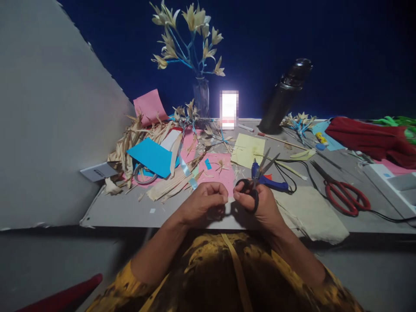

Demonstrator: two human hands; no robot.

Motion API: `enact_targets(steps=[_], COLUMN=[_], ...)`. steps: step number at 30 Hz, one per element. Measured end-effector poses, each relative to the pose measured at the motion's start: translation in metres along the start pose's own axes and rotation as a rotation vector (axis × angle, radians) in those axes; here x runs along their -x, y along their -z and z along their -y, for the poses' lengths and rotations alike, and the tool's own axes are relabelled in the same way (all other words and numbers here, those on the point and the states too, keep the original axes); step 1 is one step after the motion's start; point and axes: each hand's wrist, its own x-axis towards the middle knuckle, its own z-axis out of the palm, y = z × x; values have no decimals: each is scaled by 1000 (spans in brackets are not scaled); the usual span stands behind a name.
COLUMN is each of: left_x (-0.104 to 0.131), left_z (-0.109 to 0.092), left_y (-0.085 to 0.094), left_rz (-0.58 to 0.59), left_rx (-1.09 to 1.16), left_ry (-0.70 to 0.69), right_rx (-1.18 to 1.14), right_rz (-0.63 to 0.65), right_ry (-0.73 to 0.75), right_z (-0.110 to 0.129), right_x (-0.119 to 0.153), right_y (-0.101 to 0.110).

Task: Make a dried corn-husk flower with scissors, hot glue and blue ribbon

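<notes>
My right hand (264, 203) grips black-handled scissors (258, 177) whose blades point up and away, slightly apart. My left hand (204, 201) is closed, its fingertips pinching a small pale strip (229, 200) between the two hands. Both hands hover at the near edge of the grey table (130, 210). Just beyond them lie a pink paper sheet (217, 171) and a yellow sheet (247, 149).
Dried husk strips and blue paper (151, 156) pile at the left. A vase of husk flowers (201, 97), a glowing phone (229, 109) and a dark flask (282, 97) stand at the back. Red-handled scissors (344, 197), a blue glue gun (269, 182), a cable and red cloth (367, 138) lie to the right.
</notes>
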Motion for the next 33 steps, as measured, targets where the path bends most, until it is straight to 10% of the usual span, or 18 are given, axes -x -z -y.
enact_targets(steps=[5,13,33], left_x=[0,3,-1], left_z=[0,-18,-21], left_y=[3,14,3], left_rz=[-56,-23,-163], left_rx=[60,163,159], left_ry=[-57,-44,-10], right_rx=[-18,76,206], right_rz=[-46,625,645], right_ry=[18,-104,-242], right_z=[-5,-17,-10], right_x=[3,14,17], right_y=[0,38,35])
